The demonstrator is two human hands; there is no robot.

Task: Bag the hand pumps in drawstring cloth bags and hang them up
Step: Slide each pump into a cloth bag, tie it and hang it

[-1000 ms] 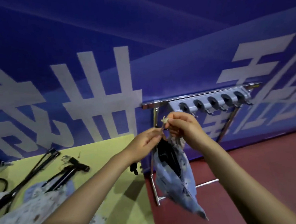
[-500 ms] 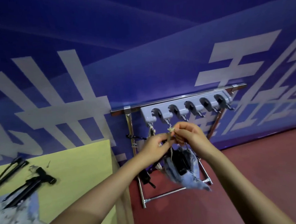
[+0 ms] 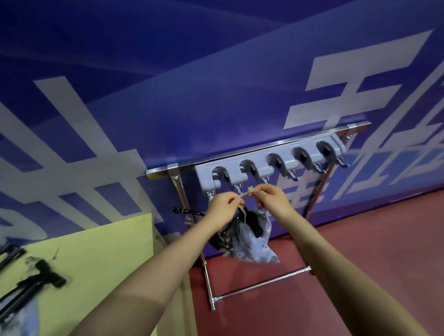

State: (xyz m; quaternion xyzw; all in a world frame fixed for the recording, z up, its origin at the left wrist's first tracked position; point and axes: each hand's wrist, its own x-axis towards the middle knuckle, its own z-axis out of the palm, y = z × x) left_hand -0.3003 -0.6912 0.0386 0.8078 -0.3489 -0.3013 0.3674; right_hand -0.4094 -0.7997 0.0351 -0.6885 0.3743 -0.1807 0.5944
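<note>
Spare hand pumps lie at the tabletop left edge. Left hand and right hand each pinch the drawstring, stretched taut; bagged pump in cloth bag hangs below, just under the hook rack. Step: hanging. Next, probably loop the string over a hook. Large white wall lettering, cropped, unreadable.

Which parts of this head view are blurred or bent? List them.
Head view: the hand pumps and cloth bag on the yellow table are smeared by blur; the hook rail is sharper; wide-angle bending tilts the blue wall; left hand and right hand are slightly soft.
</note>
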